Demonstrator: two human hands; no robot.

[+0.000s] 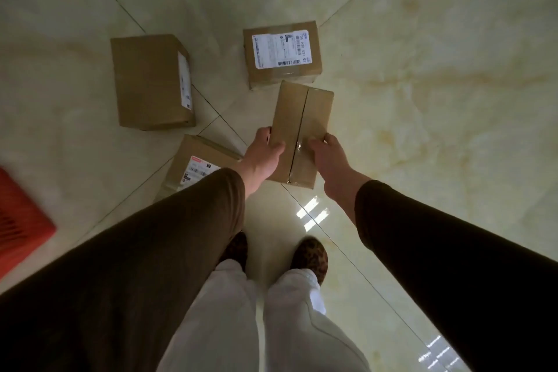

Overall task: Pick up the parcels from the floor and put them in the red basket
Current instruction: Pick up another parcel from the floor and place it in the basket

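The floor is made of big shiny tiles, pale cream with yellow swirls. Thin dark lines run between them. Bright light spots shine on it.

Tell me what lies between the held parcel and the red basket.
In the head view, one labelled parcel on the floor, partly hidden by the left sleeve, lies between held parcel and basket.

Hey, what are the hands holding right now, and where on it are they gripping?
Both hands hold one taped cardboard parcel by its near end: left hand on its left edge, right hand on its right edge.
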